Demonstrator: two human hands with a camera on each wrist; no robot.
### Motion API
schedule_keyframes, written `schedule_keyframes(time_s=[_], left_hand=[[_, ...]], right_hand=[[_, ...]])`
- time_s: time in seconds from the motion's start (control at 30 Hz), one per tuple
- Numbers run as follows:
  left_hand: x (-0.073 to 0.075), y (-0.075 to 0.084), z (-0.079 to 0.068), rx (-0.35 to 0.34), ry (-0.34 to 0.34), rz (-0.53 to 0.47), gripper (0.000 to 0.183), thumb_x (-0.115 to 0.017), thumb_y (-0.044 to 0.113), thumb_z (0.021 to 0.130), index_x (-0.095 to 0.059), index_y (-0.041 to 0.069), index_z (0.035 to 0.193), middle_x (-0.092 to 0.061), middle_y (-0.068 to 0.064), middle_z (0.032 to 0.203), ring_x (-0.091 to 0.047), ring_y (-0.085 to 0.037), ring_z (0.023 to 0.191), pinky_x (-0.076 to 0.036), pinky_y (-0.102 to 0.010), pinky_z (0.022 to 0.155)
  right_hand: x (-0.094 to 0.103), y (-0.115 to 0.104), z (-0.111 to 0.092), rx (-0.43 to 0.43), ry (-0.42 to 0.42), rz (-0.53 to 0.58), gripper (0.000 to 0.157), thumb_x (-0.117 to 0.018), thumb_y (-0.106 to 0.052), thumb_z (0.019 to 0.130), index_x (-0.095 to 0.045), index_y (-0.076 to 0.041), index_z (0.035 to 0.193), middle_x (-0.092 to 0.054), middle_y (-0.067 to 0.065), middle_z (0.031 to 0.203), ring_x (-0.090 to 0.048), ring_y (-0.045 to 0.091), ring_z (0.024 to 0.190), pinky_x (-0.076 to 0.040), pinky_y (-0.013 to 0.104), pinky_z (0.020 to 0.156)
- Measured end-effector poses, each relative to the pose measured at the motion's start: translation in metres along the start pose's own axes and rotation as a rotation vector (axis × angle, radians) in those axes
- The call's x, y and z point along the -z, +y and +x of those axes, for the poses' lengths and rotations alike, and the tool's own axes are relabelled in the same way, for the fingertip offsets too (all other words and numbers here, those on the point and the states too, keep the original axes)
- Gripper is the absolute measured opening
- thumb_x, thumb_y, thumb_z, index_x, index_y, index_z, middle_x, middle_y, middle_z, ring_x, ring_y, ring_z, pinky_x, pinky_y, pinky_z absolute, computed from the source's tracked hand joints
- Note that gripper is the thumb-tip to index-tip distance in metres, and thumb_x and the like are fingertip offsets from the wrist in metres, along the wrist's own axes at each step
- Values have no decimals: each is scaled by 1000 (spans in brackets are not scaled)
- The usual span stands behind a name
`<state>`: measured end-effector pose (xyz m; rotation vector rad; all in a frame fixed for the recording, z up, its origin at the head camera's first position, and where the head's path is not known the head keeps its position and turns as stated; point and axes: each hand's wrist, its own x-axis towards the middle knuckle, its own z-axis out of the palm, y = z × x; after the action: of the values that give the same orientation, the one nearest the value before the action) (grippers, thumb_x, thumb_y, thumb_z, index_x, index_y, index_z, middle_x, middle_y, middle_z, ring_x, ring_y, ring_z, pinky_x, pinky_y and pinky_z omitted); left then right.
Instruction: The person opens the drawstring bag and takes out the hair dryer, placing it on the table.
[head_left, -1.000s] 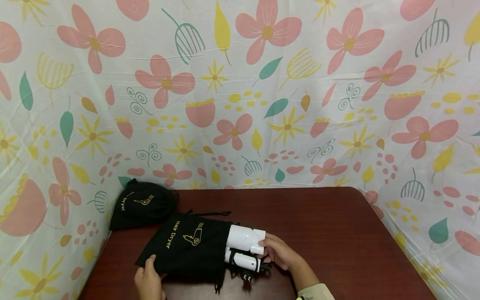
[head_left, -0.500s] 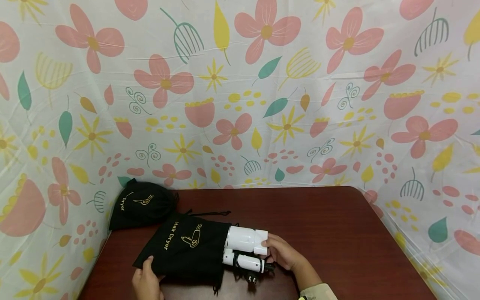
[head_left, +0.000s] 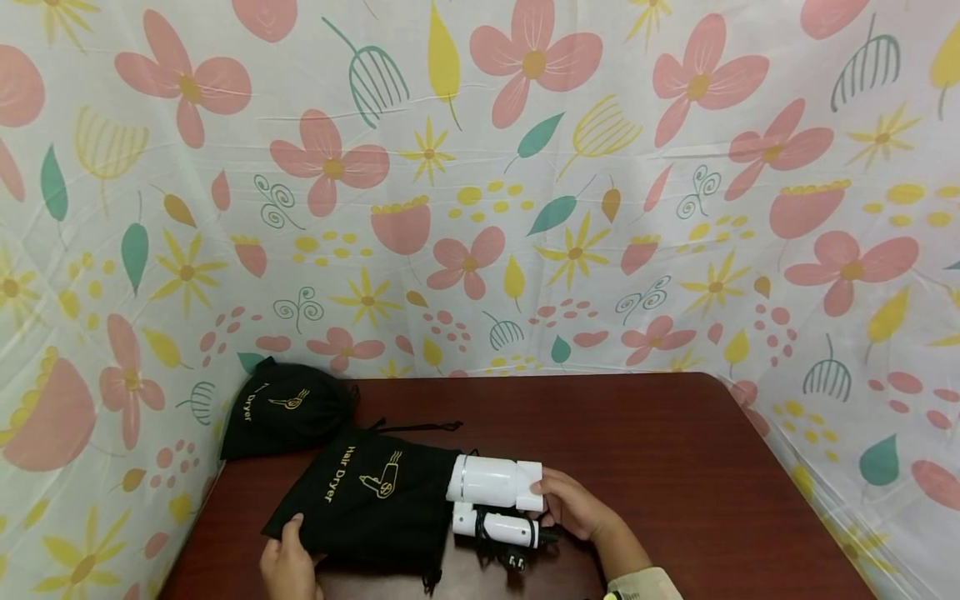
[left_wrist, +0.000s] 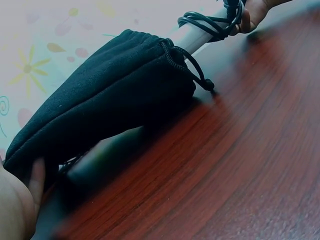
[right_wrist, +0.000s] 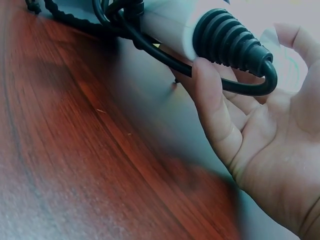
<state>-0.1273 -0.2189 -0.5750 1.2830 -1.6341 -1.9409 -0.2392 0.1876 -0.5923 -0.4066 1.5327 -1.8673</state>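
Observation:
A white hair dryer (head_left: 495, 482) lies partly inside a black drawstring bag (head_left: 405, 525) printed "Hair Dryer"; its back part is hidden by the cloth. Black cord (left_wrist: 210, 27) is wound round the handle, which lies alongside the barrel, and a plug (head_left: 516, 562) hangs below. My right hand (head_left: 573, 504) grips the dryer's nozzle end; in the right wrist view its fingers reach round by the ribbed cord sleeve (right_wrist: 230, 42). At the bag's closed near-left corner, my left hand (head_left: 288, 562) pinches the cloth, thumb on top.
Behind at the left, a second black bag (head_left: 288, 408), rounded and drawn closed, leans near the floral curtain (head_left: 480, 208). A drawstring (head_left: 420, 427) trails across the reddish-brown table (head_left: 675, 467). The curtain surrounds the table's back and sides.
The hair dryer has slid slightly to the right with my right hand, so more of its barrel shows outside the bag. My left hand and the bag have shifted a little left.

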Motion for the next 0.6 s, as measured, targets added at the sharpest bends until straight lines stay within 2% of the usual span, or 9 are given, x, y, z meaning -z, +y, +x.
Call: schedule_keyframes(time_s=[0.17,0.27,0.4,0.47,0.6], left_hand=[[1,-1,1,-3,-8,8,36,-52,42,100,-58,17,75,-62,12,60,-61,-10,56,-53,-29,56],[0,-1,2,-7,-13,4,33,-51,43,101,-65,13,94,-62,16,62,-63,-8,58,-54,-29,57],[0,-1,4,-5,-21,18,41,-49,45,102,-62,7,113,-62,19,65,-63,-8,59,-54,-28,57],[1,-1,4,-4,-20,21,43,-49,46,101,-61,7,114,-61,20,65,-63,-7,59,-54,-28,57],[3,-1,5,-8,8,8,38,-51,46,100,-60,9,97,-60,20,64,-61,-7,59,-53,-28,56]], right_hand=[[3,0,-2,11,0,-5,30,-44,-16,95,-63,-22,117,-70,-7,92,-64,9,75,-51,25,62],[4,-2,-4,16,-8,-3,31,-43,-16,96,-63,-23,118,-71,-6,93,-64,9,76,-51,24,63],[6,-3,-6,20,-14,-5,33,-42,-15,97,-62,-25,121,-73,-5,95,-64,8,77,-49,23,62],[7,-3,-7,19,-11,-6,33,-42,-15,97,-62,-25,121,-73,-6,95,-63,8,78,-49,22,62],[9,-4,-9,17,4,-6,33,-40,-14,97,-62,-25,120,-71,-8,95,-63,7,78,-50,23,63]])
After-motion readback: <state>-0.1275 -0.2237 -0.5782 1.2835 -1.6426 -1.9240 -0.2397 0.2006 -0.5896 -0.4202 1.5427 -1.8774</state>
